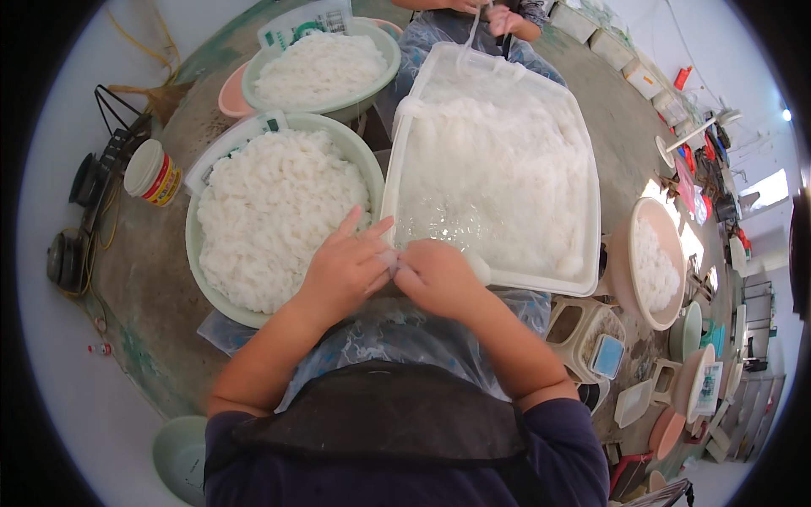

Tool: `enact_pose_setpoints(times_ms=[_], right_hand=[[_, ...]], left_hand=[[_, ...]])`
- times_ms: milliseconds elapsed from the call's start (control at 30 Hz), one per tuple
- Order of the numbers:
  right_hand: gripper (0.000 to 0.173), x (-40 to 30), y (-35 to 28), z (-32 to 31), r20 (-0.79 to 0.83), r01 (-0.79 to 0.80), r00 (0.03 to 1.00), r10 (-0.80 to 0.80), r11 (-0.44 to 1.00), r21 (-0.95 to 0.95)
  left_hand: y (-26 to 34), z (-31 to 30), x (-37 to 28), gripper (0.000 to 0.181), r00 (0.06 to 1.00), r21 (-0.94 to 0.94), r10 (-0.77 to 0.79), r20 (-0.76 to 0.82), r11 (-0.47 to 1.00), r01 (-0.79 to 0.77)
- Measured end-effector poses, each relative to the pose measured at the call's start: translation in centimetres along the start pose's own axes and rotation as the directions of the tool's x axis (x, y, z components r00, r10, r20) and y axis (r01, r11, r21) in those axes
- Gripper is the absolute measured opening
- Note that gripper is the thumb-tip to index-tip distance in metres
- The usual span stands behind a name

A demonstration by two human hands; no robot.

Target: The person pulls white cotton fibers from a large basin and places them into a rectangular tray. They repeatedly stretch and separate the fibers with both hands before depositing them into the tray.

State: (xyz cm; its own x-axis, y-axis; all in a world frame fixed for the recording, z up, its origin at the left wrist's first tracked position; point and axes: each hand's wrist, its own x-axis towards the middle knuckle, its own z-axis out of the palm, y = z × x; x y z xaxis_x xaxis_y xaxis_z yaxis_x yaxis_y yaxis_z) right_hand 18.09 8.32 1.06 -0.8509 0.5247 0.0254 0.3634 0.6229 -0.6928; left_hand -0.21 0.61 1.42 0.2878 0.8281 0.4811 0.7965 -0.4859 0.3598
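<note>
My left hand [347, 266] and my right hand [437, 274] meet over the near left corner of a white plastic tray [595, 222]. Between their fingers they pinch a small wet piece of white fibre [389, 260]. Some fingers of my left hand are spread, while my right hand is curled. Water and white fibrous material [488, 158] lie in the tray, with a white lump [476, 266] at its near rim beside my right hand. Left of the tray, a pale green basin [193, 253] holds a heap of white fluffy fibre [272, 209].
Across the tray, another person's hands [504, 20] hold white strands. A second green basin [394, 57] of fibre stands at the back left, with a lidded bucket [152, 174] nearer. At right are a plastic stool [580, 329] and a beige basin [633, 285]. Clear plastic sheeting [405, 336] covers my lap.
</note>
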Motion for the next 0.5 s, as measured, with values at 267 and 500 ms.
enact_pose_setpoints(times_ms=[267, 500], right_hand=[[0.013, -1.4, 0.1, -0.8, -0.333, -0.089, 0.937, 0.106, 0.994, 0.066], [0.016, -1.9, -1.1, 2.8, -0.082, 0.206, 0.978, -0.190, 0.925, 0.320]], left_hand=[[4.3, -1.3, 0.3, 0.017, 0.889, -0.982, -0.430, 0.155, -0.165, 0.092], [1.7, 0.2, -0.6, 0.014, 0.902, -0.952, -0.366, 0.230, -0.275, 0.132]])
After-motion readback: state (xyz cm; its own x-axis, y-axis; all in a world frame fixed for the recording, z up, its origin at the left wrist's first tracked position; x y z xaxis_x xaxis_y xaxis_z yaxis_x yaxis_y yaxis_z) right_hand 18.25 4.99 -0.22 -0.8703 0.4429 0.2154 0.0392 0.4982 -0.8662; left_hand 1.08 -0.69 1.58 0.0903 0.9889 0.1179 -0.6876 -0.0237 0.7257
